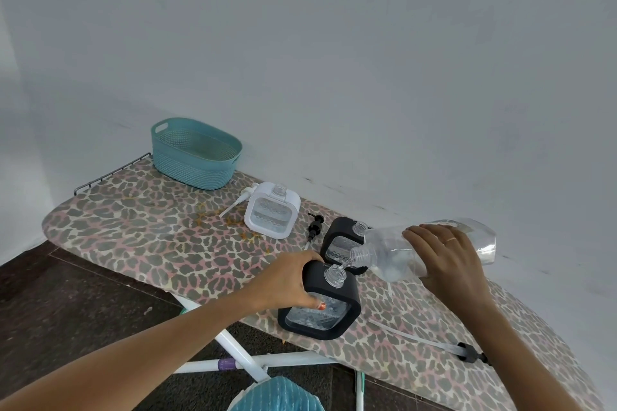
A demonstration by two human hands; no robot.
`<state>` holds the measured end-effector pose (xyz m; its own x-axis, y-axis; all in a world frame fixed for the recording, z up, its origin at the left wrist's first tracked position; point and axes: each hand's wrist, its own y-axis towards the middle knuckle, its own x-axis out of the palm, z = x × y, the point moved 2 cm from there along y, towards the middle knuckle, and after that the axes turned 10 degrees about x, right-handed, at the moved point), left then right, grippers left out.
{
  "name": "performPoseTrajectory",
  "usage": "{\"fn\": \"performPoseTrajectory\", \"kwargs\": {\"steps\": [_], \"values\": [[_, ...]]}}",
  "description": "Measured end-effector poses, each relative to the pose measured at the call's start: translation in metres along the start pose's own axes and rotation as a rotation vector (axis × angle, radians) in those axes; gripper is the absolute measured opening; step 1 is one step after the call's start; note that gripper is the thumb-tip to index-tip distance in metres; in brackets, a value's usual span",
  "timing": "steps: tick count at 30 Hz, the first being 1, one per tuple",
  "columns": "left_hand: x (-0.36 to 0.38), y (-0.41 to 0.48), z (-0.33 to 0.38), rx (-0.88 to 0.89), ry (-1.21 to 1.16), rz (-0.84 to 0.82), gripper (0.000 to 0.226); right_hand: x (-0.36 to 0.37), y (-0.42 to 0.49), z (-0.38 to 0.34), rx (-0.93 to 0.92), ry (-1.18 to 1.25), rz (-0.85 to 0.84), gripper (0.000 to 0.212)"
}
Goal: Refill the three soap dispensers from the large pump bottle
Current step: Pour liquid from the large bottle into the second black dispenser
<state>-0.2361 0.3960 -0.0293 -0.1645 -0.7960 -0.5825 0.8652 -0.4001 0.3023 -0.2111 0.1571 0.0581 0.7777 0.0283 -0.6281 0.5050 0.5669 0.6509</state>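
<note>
My right hand (447, 255) grips the large clear bottle (387, 253), tipped on its side with its open neck pointing left. A thin stream of clear liquid runs from it into the open neck of the near black dispenser (337, 317). My left hand (290, 280) holds that dispenser by its left side. A second black dispenser (337, 240) stands just behind, uncapped, partly hidden by the bottle. The white dispenser (272, 212) stands further left, also uncapped, with liquid inside.
All stands on a leopard-print ironing board (150, 230) against a white wall. A teal basket (195, 153) sits at the far end. A white pump (238, 202), a black pump (314, 227) and a long-tubed black pump (467, 351) lie loose on the board.
</note>
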Motion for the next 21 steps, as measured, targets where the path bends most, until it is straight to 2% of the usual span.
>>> {"fn": "performPoseTrajectory", "kwargs": {"steps": [21], "values": [[0.0027,-0.0005,-0.0028,0.002,-0.001,0.000,0.054,-0.0011,0.0008,-0.0052,-0.038,-0.020,0.040,0.066]]}}
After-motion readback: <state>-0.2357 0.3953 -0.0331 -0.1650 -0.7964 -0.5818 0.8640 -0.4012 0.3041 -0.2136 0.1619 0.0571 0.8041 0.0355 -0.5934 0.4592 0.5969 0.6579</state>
